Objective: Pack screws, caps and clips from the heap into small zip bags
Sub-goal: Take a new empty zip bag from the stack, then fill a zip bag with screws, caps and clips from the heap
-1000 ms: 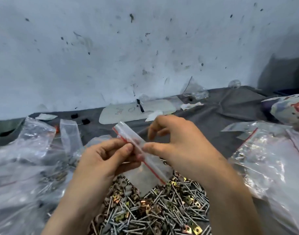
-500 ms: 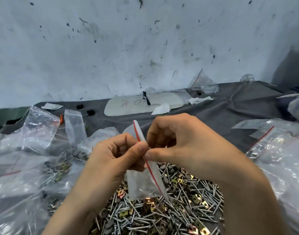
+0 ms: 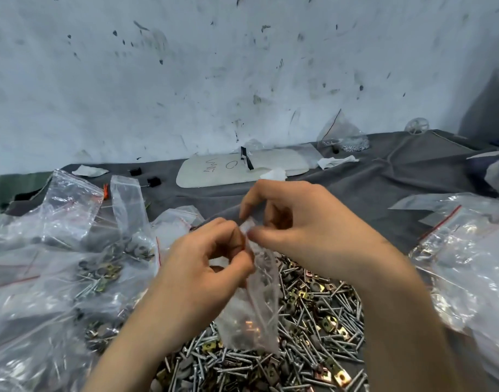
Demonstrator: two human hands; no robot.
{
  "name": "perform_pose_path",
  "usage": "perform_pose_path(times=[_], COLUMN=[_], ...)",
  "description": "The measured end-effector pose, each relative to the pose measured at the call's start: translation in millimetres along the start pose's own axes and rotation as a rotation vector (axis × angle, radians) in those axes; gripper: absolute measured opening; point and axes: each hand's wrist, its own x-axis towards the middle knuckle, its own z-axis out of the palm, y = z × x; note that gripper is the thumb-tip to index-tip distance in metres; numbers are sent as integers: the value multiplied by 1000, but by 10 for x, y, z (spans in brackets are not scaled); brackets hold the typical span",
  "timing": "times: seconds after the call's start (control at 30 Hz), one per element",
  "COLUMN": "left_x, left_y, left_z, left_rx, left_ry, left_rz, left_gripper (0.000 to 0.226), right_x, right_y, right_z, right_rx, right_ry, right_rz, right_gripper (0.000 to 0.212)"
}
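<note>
A small clear zip bag [image 3: 252,315] hangs upright above a heap of screws, grey caps and brass clips [image 3: 313,329]. My left hand [image 3: 203,270] pinches the bag's top edge from the left. My right hand [image 3: 307,230] pinches the same top edge from the right, thumb and forefinger meeting at the seal. The bag's lower part shows a few pieces inside, blurred through the plastic. Both hands are close together, fingertips nearly touching.
Filled zip bags [image 3: 73,264] pile up on the left, more clear bags [image 3: 469,250] lie on the right. A white foam board [image 3: 214,172] with writing lies by the wall, on the grey cloth [image 3: 384,179]. A bag of small parts [image 3: 343,137] leans at the back.
The bag swung from a slanted hold to hanging straight down. Both hands closed in on its top edge, and the view shifted downward.
</note>
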Motion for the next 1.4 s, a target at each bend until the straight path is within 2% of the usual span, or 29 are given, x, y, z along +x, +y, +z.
perform_pose_path(times=[0.07, 0.17, 0.27, 0.3, 0.4, 0.5, 0.53, 0.57, 0.63, 0.7, 0.77, 0.93, 1.07, 1.17, 1.3, 1.4], left_x=[4, -23, -60, -70, -82, -71, -64, -57, -39, -21, -15, -22, -9, -3, -11, -19], left_y=[-8, 16, 34, 53, 96, 89, 71, 49, 14, -14, -29, -64, -75, -65, -32, 1], left_z=[-7, -41, -116, -157, -263, -325, -335, -345, -365, -372, -367, -384, -392, -358, -282, -218], left_rx=[-20, 58, 184, 181, 106, 86, 59, 35, 31, 80, 46, 28, 180, 307, 323, 258], left_ry=[15, -58, -188, -239, -265, -139, -89, -32, 75, 123, 108, 77, 84, 67, 16, -15], left_rz=[8, 29, 83, 70, 91, 134, 112, 95, 97, 110, 94, 99, 167, 212, 242, 262], left_gripper=[27, 39, 16, 18, 32, 31, 30, 27, 22, 23, 25, 22, 21, 17, 20, 16], right_x=[54, 92, 124, 137, 152, 159, 170, 183, 208, 228, 243, 268, 257, 244, 182, 108], right_y=[22, 114, 290, 363, 535, 698, 763, 832, 974, 1113, 1169, 1227, 1222, 1071, 628, 315], right_z=[51, 60, 31, 18, -8, -1, 19, 53, 149, 278, 387, 466, 424, 279, 21, -76], right_rx=[-63, -34, -26, -4, 283, 698, 719, 629, 234, -86, -182, -195, -183, 41, 537, 751], right_ry=[44, 41, 111, 143, 150, 106, 114, 122, 75, -11, -33, -23, 8, 132, 302, 311], right_rz=[32, 99, 160, 186, 229, 256, 296, 345, 470, 575, 614, 668, 643, 547, 214, -103], right_gripper=[10, 10, 11, 11, 8, 33, 31, 22, 2, 7, 9, 9, 14, 14, 27, 23])
